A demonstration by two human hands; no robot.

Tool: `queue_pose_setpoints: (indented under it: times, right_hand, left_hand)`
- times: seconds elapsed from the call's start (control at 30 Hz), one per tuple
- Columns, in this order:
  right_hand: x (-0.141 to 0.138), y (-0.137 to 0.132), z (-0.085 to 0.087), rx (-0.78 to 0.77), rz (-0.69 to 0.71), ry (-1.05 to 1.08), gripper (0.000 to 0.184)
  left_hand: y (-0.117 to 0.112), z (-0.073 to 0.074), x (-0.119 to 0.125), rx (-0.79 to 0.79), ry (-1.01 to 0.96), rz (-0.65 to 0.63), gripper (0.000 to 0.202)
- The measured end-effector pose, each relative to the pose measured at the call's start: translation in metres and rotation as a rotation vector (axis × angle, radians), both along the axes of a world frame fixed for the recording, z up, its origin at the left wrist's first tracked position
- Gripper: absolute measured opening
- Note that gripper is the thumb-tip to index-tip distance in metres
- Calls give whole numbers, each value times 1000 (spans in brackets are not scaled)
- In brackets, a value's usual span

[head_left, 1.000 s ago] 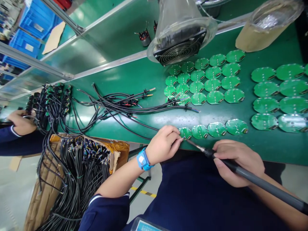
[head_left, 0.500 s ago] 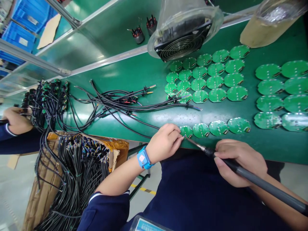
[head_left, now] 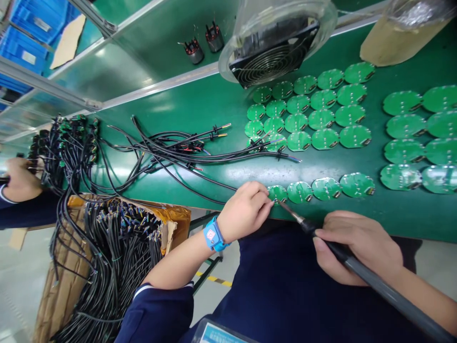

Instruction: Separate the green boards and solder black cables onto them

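Head view: just beside a green board (head_left: 277, 193) at the near edge of the tabletop (head_left: 403, 220), a cable (head_left: 224, 185) is pinched by the left hand (head_left: 246, 209), a soldering iron (head_left: 378, 283) by the right hand (head_left: 364, 240).

A fan (head_left: 274, 59) is positioned at the back of a workbench (head_left: 200, 105). Before the fan, circuit boards (head_left: 295, 122) are laid in rows; farther before it, near the bench's front edge, a row of four boards (head_left: 325, 188) is set. To its right, a container (head_left: 385, 45) is placed and, farther forward, more boards (head_left: 406, 126) are arranged. To its left, loose cables (head_left: 174, 155) are strewn, with a cable heap (head_left: 74, 166) piled farther left. Front-left of it, beside the bench, bundled cables (head_left: 121, 257) are packed in a carton (head_left: 57, 276).
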State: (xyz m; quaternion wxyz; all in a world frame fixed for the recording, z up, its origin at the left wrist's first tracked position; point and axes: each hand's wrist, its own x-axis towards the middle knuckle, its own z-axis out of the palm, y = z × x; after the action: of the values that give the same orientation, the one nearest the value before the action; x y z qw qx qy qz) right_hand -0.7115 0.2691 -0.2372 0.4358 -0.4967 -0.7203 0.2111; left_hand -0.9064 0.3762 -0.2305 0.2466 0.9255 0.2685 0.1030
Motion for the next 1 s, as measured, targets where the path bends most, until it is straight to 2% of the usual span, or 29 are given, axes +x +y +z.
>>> queue_pose_setpoints:
  times: [0.23, 0.47, 0.53, 0.6, 0.73, 0.83, 1.0]
  right_hand:
    - [-9, -3, 3, 167, -27, -132, 26]
    - [-18, -9, 2, 206, -31, -250, 23]
    - [-17, -8, 6, 175, -43, -238, 16]
    - [-11, -5, 13, 58, -42, -210, 11]
    - [1, 1, 22, -122, -59, -132, 21]
    - [4, 4, 20, -127, -88, -113, 20]
    - [-3, 6, 12, -29, -122, -52, 4]
  left_hand:
    - [-2, 2, 5, -30, -14, 62, 11]
    - [-5, 1, 8, -56, -22, 125, 10]
    - [-5, 0, 8, -63, -27, 127, 10]
    - [-4, 0, 8, -73, -25, 124, 10]
    - [-3, 1, 8, -90, -22, 121, 10]
    - [-2, 3, 8, -105, -22, 108, 11]
    - [2, 7, 7, -156, 6, 94, 11]
